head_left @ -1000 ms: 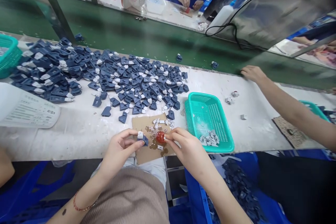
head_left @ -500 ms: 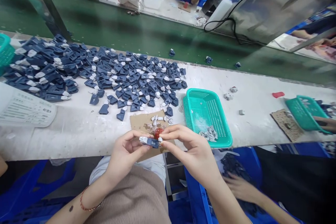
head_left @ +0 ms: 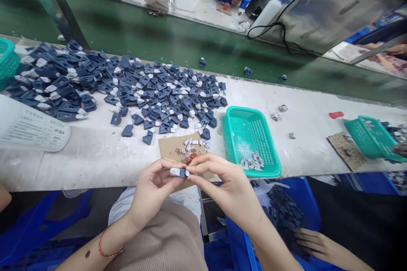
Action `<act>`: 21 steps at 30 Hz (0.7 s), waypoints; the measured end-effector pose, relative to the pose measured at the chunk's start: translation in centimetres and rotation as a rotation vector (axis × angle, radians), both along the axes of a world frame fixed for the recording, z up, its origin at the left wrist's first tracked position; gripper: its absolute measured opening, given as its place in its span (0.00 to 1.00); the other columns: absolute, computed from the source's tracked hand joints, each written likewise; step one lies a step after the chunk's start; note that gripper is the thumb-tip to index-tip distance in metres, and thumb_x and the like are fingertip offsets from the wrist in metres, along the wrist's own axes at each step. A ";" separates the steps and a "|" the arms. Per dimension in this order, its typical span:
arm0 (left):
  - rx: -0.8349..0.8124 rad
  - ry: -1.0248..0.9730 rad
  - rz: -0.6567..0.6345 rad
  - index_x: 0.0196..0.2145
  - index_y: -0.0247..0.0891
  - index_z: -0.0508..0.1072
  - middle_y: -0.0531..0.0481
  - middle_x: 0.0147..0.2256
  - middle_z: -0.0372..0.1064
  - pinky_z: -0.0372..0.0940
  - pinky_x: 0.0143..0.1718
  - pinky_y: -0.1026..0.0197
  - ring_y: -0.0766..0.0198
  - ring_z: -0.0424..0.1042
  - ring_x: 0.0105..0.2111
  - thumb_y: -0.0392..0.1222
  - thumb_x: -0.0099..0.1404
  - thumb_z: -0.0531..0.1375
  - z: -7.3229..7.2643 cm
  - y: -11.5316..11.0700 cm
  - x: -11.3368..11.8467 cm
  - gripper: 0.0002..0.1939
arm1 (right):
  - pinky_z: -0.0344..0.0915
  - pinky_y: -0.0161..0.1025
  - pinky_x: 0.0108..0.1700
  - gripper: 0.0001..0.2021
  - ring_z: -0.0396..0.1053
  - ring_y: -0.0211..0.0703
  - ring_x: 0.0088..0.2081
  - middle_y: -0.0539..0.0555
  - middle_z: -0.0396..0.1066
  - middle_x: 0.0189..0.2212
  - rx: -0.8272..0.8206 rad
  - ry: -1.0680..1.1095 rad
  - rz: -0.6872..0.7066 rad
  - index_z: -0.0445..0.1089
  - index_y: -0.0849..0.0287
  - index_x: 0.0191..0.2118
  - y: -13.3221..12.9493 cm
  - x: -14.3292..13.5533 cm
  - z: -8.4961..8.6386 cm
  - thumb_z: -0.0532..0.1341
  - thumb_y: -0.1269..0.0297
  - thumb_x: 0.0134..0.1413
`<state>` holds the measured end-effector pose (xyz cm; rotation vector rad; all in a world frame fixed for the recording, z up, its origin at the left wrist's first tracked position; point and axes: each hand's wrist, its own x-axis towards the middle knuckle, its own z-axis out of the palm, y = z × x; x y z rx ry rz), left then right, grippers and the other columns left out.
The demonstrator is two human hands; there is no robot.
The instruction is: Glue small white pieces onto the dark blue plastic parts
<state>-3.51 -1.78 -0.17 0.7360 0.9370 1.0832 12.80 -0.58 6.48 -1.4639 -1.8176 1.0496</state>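
Between my hands is a small navy-and-white part (head_left: 179, 172), held over the table's front edge. My left hand (head_left: 155, 180) pinches it from the left, fingers closed round its white end. From the right, my right hand (head_left: 219, 178) grips its other end, where a small white piece shows between thumb and fingertips. Just beyond the fingers sits a round red object (head_left: 192, 159) on a brown cardboard piece (head_left: 168, 146), with small white pieces (head_left: 193, 142) lying on it. A large pile of navy-and-white parts (head_left: 165, 93) spreads behind and to the left.
A green basket (head_left: 269, 144) holding small grey-white pieces stands right of my hands. A white container (head_left: 34, 125) lies at left. Another person's hand (head_left: 314, 241) is over a blue bin of dark parts at lower right. Green conveyor (head_left: 133, 29) runs behind the table.
The small white piece in my right fingers has moved left against the navy part. Loose parts on the green conveyor shifted slightly left. The other person's hand at lower right moved right and down.
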 end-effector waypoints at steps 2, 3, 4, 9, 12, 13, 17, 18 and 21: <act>-0.006 0.005 0.006 0.32 0.37 0.75 0.47 0.36 0.78 0.73 0.38 0.63 0.59 0.78 0.38 0.39 0.56 0.68 -0.1 -0.1 0.0 0.06 | 0.71 0.38 0.42 0.05 0.74 0.43 0.39 0.53 0.77 0.36 -0.004 -0.004 0.002 0.78 0.55 0.34 -0.1 0.0 0.0 0.65 0.71 0.54; -0.006 0.004 0.008 0.31 0.38 0.76 0.47 0.36 0.78 0.73 0.38 0.63 0.59 0.78 0.38 0.39 0.56 0.68 -0.1 -0.1 0.0 0.06 | 0.71 0.38 0.42 0.05 0.74 0.43 0.39 0.53 0.76 0.36 0.000 -0.003 0.004 0.78 0.54 0.34 -0.1 -0.1 -0.1 0.65 0.71 0.54; -0.004 -0.001 0.008 0.31 0.38 0.76 0.47 0.36 0.78 0.73 0.39 0.63 0.59 0.78 0.38 0.39 0.56 0.69 -0.1 -0.1 0.0 0.06 | 0.71 0.38 0.42 0.05 0.74 0.42 0.39 0.53 0.76 0.36 0.005 -0.001 0.006 0.78 0.54 0.34 -0.2 -0.1 -0.1 0.65 0.71 0.54; 0.019 -0.014 0.025 0.31 0.38 0.77 0.48 0.34 0.77 0.73 0.39 0.63 0.60 0.77 0.37 0.39 0.55 0.69 0.1 -0.2 0.0 0.06 | 0.72 0.39 0.42 0.05 0.75 0.43 0.39 0.53 0.76 0.35 -0.003 0.027 -0.005 0.78 0.54 0.34 -0.6 0.0 0.0 0.64 0.70 0.55; 0.029 -0.014 0.037 0.30 0.39 0.77 0.50 0.34 0.77 0.73 0.36 0.63 0.60 0.77 0.37 0.38 0.54 0.69 0.3 -0.2 0.0 0.06 | 0.72 0.39 0.43 0.07 0.74 0.45 0.42 0.54 0.76 0.38 -0.081 0.133 -0.025 0.79 0.52 0.39 -0.7 0.4 0.1 0.66 0.68 0.54; 0.037 -0.016 0.039 0.30 0.40 0.77 0.50 0.34 0.77 0.72 0.36 0.64 0.61 0.77 0.37 0.38 0.54 0.69 0.4 -0.2 0.0 0.06 | 0.73 0.39 0.43 0.07 0.74 0.45 0.42 0.54 0.76 0.39 -0.104 0.180 -0.044 0.78 0.52 0.40 -0.7 0.5 0.1 0.66 0.66 0.54; 0.108 0.004 0.062 0.30 0.42 0.78 0.50 0.34 0.78 0.71 0.39 0.63 0.61 0.76 0.39 0.35 0.53 0.70 0.6 -0.1 0.1 0.06 | 0.72 0.37 0.38 0.13 0.73 0.42 0.37 0.55 0.74 0.36 -0.132 0.288 -0.177 0.75 0.54 0.43 -1.0 0.3 -0.3 0.59 0.53 0.61; 0.128 0.011 0.071 0.30 0.42 0.78 0.50 0.34 0.78 0.71 0.40 0.62 0.60 0.76 0.39 0.35 0.53 0.70 0.6 -0.1 0.1 0.07 | 0.71 0.37 0.36 0.16 0.71 0.41 0.34 0.54 0.73 0.34 -0.162 0.306 -0.180 0.74 0.54 0.46 -1.1 0.0 -0.4 0.56 0.50 0.62; 0.134 -0.004 0.066 0.31 0.42 0.78 0.50 0.34 0.76 0.71 0.41 0.58 0.59 0.76 0.37 0.34 0.53 0.70 0.6 -0.2 0.3 0.07 | 0.68 0.36 0.31 0.21 0.66 0.37 0.27 0.52 0.70 0.32 -0.329 0.424 -0.115 0.67 0.53 0.54 -1.6 -1.1 -1.1 0.52 0.47 0.64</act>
